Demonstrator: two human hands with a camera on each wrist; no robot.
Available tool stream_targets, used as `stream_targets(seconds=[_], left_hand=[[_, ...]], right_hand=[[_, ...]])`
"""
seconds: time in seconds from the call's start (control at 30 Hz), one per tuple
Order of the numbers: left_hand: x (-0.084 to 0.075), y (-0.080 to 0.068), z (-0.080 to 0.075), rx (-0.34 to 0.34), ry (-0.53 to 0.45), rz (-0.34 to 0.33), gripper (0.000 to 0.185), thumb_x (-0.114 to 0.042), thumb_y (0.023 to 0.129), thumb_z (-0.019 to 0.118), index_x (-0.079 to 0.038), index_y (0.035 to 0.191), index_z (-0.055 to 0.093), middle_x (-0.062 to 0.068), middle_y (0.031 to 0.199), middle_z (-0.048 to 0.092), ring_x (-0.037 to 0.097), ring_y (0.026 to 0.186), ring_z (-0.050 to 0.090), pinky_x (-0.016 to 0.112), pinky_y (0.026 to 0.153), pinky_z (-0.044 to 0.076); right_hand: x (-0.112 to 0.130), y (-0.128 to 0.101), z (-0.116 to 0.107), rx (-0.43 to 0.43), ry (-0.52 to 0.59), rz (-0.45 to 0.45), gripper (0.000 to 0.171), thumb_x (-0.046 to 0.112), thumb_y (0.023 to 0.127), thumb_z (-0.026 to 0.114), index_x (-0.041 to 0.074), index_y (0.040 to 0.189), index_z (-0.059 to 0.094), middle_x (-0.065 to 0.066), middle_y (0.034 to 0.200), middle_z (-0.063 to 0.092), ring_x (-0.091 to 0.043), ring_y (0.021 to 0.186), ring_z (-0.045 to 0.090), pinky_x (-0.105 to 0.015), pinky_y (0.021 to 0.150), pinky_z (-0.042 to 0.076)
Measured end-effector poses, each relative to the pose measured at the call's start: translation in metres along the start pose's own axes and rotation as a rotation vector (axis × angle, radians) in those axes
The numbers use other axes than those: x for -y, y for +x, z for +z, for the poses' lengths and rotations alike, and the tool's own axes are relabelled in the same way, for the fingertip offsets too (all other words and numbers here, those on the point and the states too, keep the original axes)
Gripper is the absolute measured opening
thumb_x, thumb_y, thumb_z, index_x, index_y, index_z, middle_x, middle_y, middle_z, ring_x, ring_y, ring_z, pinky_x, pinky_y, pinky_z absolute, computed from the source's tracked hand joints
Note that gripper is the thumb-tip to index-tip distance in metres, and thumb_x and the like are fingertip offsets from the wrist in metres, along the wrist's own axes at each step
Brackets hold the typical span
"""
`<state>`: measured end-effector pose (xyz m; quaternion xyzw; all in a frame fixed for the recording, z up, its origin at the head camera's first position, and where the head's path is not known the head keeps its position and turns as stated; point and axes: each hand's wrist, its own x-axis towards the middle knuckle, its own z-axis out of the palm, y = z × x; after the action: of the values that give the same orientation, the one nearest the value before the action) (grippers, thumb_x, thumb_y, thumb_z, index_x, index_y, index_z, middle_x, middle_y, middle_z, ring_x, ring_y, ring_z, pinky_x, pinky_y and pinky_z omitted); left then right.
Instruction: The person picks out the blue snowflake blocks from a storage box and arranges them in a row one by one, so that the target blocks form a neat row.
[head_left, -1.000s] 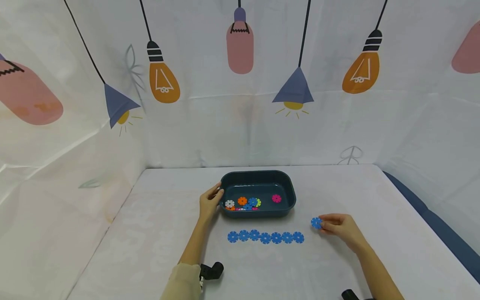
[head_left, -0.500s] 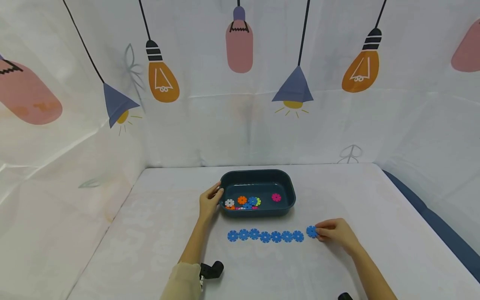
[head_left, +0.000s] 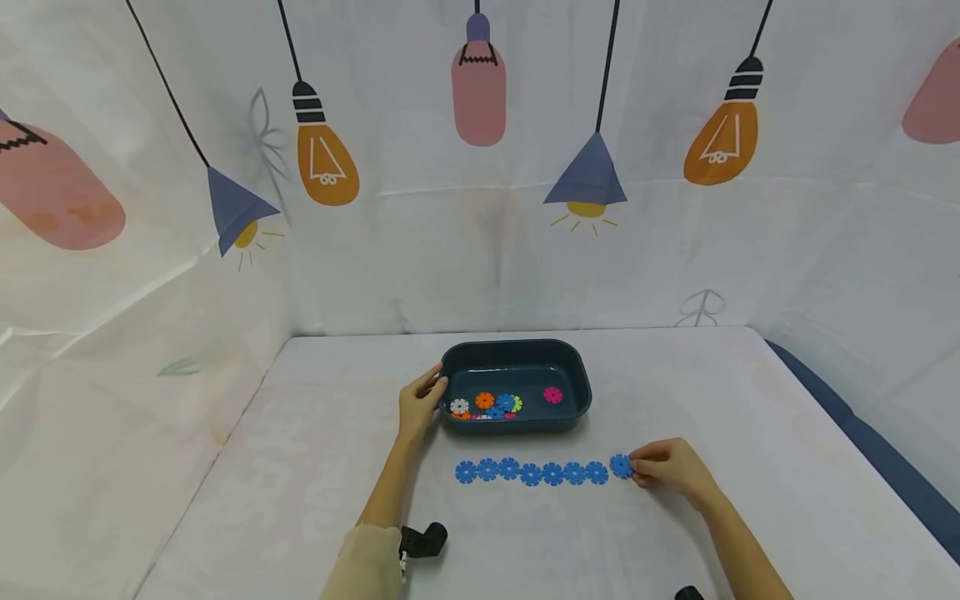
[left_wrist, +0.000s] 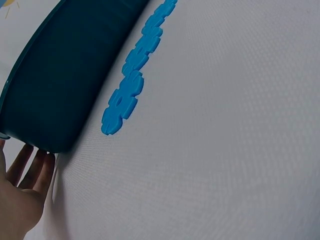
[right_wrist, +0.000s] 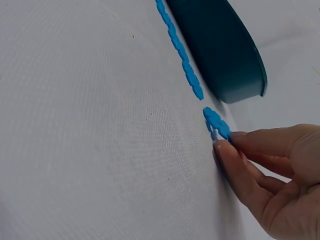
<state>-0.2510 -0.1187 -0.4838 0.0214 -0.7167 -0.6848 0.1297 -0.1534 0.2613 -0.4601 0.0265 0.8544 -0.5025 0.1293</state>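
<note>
My right hand (head_left: 675,471) pinches a blue flower-shaped plastic disc (head_left: 621,466) between thumb and fingers. That disc is tilted, at the right end of a row of blue flower discs (head_left: 531,475) on the table; a small gap to the row shows in the right wrist view. At the tray's left end, my left hand (head_left: 417,406) holds the dark teal tray (head_left: 517,427) by its rim and side. Inside the tray lie loose discs: an orange disc (head_left: 484,401), a white disc (head_left: 459,407), a pink disc (head_left: 552,395) and several others.
A white cloth covers the table (head_left: 300,467). Behind it hangs a pale curtain (head_left: 480,250) printed with lamps. A black wrist device (head_left: 424,540) sits at the left forearm. Dark blue material (head_left: 862,437) shows past the table's right edge.
My right hand has brought its blue disc left and toward me, up to the row's right end. During the last half second the disc tilted and shifted slightly left. My left hand stays on the tray.
</note>
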Motion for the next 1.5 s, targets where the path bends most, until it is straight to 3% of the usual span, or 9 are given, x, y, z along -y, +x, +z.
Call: stream_targets(seconds=[0.37,0.8,0.97,1.17,1.33,1.5], left_hand=[[0.0,-0.001,-0.001,0.007,0.002,-0.013,0.034,-0.021,0.083,0.063,-0.012,0.115,0.061,0.013,0.11,0.06,0.021,0.091,0.057,0.03,0.068,0.052],[0.001,-0.002,-0.001,0.004,0.009,-0.021,0.034,-0.024,0.083,0.063,-0.013,0.115,0.061,0.013,0.111,0.06,0.021,0.093,0.056,0.033,0.072,0.052],[0.001,-0.001,-0.001,0.006,0.01,-0.021,0.035,-0.024,0.083,0.063,-0.014,0.116,0.061,0.013,0.112,0.059,0.022,0.094,0.056,0.033,0.073,0.051],[0.001,-0.001,-0.002,0.002,0.016,-0.029,0.035,-0.025,0.082,0.064,-0.014,0.115,0.061,0.012,0.112,0.059,0.022,0.095,0.056,0.029,0.071,0.052],[0.001,-0.001,-0.002,0.001,0.016,-0.027,0.035,-0.025,0.082,0.064,-0.013,0.115,0.062,0.013,0.111,0.06,0.022,0.094,0.057,0.028,0.07,0.052],[0.001,-0.001,-0.001,-0.001,0.016,-0.025,0.034,-0.023,0.082,0.064,-0.013,0.115,0.062,0.013,0.109,0.06,0.022,0.092,0.058,0.029,0.07,0.052]], right_hand=[[-0.004,0.0,-0.005,0.09,0.059,-0.035,0.03,0.011,0.08,0.064,-0.014,0.095,0.061,-0.011,0.077,0.065,-0.017,0.064,0.061,-0.026,0.06,0.052],[-0.003,0.001,-0.002,0.067,-0.025,-0.037,0.028,0.016,0.08,0.065,-0.009,0.092,0.065,-0.008,0.072,0.065,-0.017,0.062,0.059,-0.025,0.059,0.051],[0.005,0.002,-0.002,0.013,-0.073,-0.06,0.025,0.015,0.08,0.064,-0.007,0.091,0.066,-0.008,0.075,0.064,-0.017,0.064,0.058,-0.026,0.059,0.051],[0.029,0.017,0.0,-0.004,0.035,-0.196,0.034,0.018,0.083,0.062,-0.01,0.102,0.061,-0.02,0.09,0.064,-0.023,0.075,0.063,-0.028,0.066,0.053],[0.061,0.04,0.013,0.056,0.168,-0.336,0.039,0.017,0.085,0.059,-0.014,0.107,0.056,-0.028,0.097,0.06,-0.03,0.081,0.063,-0.031,0.069,0.052],[0.088,0.068,0.035,0.151,0.219,-0.416,0.036,0.017,0.087,0.057,-0.012,0.108,0.056,-0.031,0.101,0.058,-0.033,0.088,0.061,-0.038,0.075,0.05]])
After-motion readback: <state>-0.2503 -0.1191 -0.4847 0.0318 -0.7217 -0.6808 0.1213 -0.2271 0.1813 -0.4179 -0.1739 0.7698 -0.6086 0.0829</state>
